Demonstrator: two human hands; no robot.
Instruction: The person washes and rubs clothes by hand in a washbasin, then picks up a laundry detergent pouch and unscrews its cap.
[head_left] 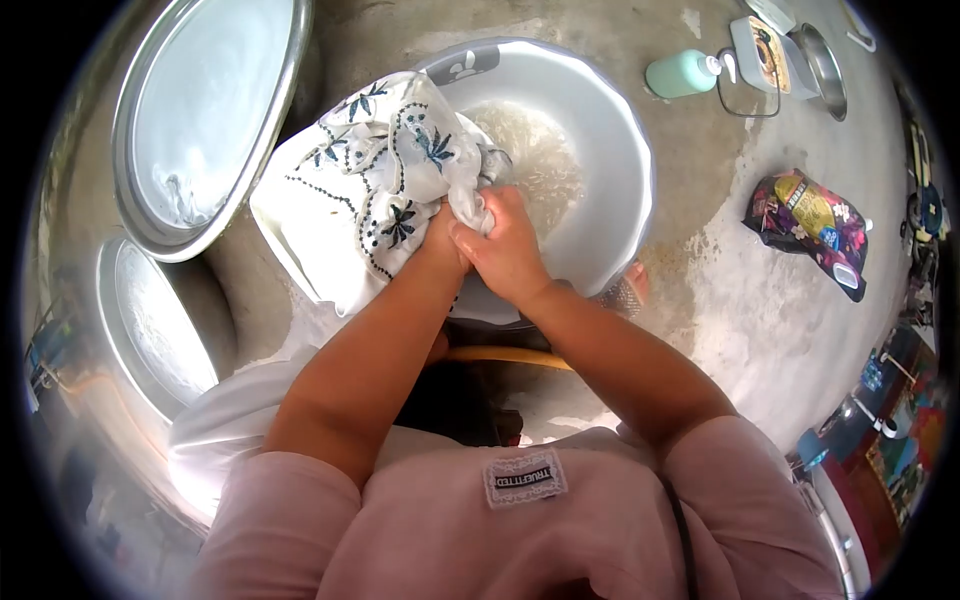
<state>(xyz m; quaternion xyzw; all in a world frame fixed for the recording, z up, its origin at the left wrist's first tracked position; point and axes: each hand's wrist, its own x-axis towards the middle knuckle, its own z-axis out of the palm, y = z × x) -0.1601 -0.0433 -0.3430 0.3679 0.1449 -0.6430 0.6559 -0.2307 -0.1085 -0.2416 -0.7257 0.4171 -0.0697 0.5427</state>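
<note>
A white cloth [335, 215] with dark blue embroidered leaves and dotted lines lies bunched over the left rim of a large pale wash basin [610, 170]. Cloudy water [540, 150] stands in the basin. My right hand [505, 245] is closed on a wet, twisted fold of the cloth, above the basin's near side. My left hand [443, 228] is pressed against it, in the bunched cloth; its fingers are mostly hidden by the fabric and the other hand. Much of the cloth spreads to the left of my hands.
Two metal basins stand at left, a large one [215, 100] with water and another [150, 310] nearer me. A green bottle [682, 74], a plastic box [762, 55] and a metal bowl [822, 70] are at upper right. A dark printed pouch [812, 230] lies on the concrete floor [690, 200].
</note>
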